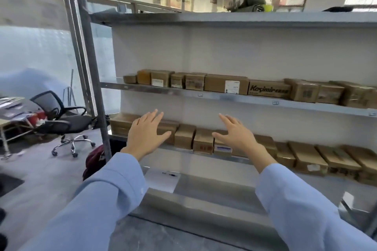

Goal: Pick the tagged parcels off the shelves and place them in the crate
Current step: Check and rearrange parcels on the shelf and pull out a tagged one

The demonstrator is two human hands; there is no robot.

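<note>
Brown cardboard parcels fill two metal shelves. The upper row (226,85) holds several boxes, some with white labels, one printed "Kaşimir" (269,88). The lower row (184,135) runs from left to far right. One lower parcel carries a white and blue label (222,149), and its neighbour has red print (204,145). My left hand (145,134) hovers in front of the lower row's left end, fingers straight and spread, holding nothing. My right hand (237,135) is raised the same way just right of it. No crate is in view.
A bare steel shelf (214,187) with a white sheet of paper (161,181) and a pen lies below my hands. A grey upright post (93,75) frames the rack's left side. A black office chair (65,122), a cluttered desk and a dark red bag (94,159) stand at left.
</note>
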